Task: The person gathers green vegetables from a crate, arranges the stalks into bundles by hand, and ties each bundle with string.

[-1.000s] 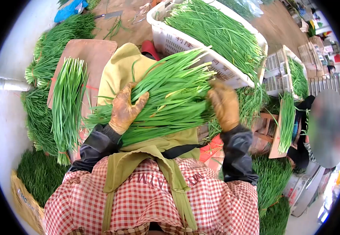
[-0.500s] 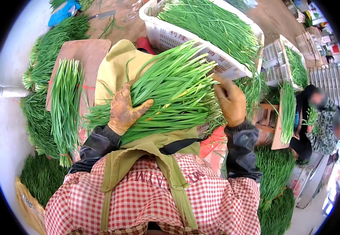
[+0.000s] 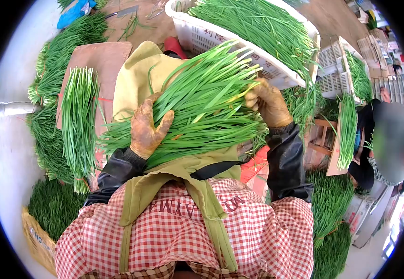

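A large loose bunch of garlic chives lies across my lap on an olive apron, its pale stem ends pointing right. My left hand, in a stained glove, holds the bunch near its leafy left end, thumb on top and fingers partly hidden among the leaves. At the stem end, my gloved right hand is closed in a pinch on a yellowed chive leaf among the green ones. To the left, a tied bundle of chives rests on a brown board.
A white plastic crate full of chives stands ahead. More chive bundles line the left wall, and others lie at my right. A knife is on the floor. Another person is at the far right, beside a board with chives.
My right hand has shifted slightly left and closed its fingers on the yellowed leaf. The left hand stays on the bunch. The person at the right appears larger and nearer.
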{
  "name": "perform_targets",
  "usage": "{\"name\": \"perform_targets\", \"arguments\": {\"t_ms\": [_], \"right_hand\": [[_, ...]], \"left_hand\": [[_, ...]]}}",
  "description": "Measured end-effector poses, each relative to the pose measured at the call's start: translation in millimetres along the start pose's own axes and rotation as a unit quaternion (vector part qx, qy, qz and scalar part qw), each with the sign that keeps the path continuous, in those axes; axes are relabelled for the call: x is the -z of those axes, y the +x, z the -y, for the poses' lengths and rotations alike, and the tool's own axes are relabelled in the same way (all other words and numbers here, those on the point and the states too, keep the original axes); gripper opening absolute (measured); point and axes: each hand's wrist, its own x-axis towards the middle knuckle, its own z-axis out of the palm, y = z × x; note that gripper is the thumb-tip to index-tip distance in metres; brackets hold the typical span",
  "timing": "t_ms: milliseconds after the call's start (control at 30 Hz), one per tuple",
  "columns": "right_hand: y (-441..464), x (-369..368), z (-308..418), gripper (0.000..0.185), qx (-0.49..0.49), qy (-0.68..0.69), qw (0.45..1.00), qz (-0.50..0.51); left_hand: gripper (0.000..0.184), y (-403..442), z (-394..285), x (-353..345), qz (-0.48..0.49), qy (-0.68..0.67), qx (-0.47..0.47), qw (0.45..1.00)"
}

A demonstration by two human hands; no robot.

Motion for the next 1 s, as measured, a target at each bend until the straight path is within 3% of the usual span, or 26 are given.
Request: {"name": "perform_targets", "arguments": {"t_ms": [100,167,200,233,267,300,400,467,567,600,667,767,800,867,933,967,1000], "right_hand": [[5,29,-12,0.018,0.138,0.191,0.969,-0.075],[13,109,-40,0.023,0.172,0.257,0.945,-0.11],[17,135,-48,0.029,0.202,0.273,0.897,-0.283],[3,172,-50,0.034,0.172,0.265,0.923,-0.219],[-5,178,-41,0.038,0.053,0.108,0.922,-0.367],[-12,184,-39,0.039,-0.029,-0.071,0.9,-0.43],[-19,111,-3,0.042,0.028,-0.256,0.854,-0.452],[-15,28,28,0.047,0.092,-0.191,0.911,-0.354],[1,-60,52,0.055,-0.054,-0.263,0.941,-0.207],[20,-56,37,0.046,-0.039,-0.327,0.927,-0.179],[50,-42,15,0.035,-0.041,-0.292,0.944,-0.151],[56,-21,20,0.024,-0.091,-0.016,0.996,-0.014],[61,-6,11,0.02,-0.056,0.16,0.982,0.088],[59,1,11,0.016,0.046,0.347,0.931,0.097],[56,28,15,0.009,0.21,0.42,0.881,0.061],[46,57,18,0.006,0.241,0.434,0.868,-0.017],[39,86,14,0.012,0.309,0.433,0.846,0.027]], "left_hand": [[0.047,-1,0,0,0.008,0.004,0.024,1.0],[0.047,-2,1,0,0.003,0.021,0.029,0.999],[0.047,-2,2,-1,0.001,0.021,0.03,0.999],[0.046,-3,3,-1,-0.002,0.019,0.03,0.999],[0.046,-3,4,-1,-0.006,0.016,0.031,0.999],[0.046,-3,4,-2,-0.012,0.014,0.031,0.999],[0.047,-5,4,-2,-0.019,0.035,0.029,0.999],[0.055,-4,1,-3,-0.011,0.063,0.035,0.997],[0.06,-2,0,-4,-0.01,0.032,0.03,0.999],[0.061,-2,-1,-5,-0.031,0.017,0.009,0.999],[0.059,-2,-1,-3,-0.03,-0.004,0.029,0.999],[0.056,-5,2,3,-0.007,0.026,0.071,0.997],[0.054,-7,6,2,-0.008,0.031,0.076,0.997],[0.052,-6,16,-3,-0.01,0.03,0.076,0.997],[0.047,-9,21,-10,-0.019,0.055,0.054,0.997],[0.047,-9,17,-12,-0.02,0.054,0.054,0.997],[0.045,-8,15,-12,-0.028,0.046,0.051,0.997]]}}
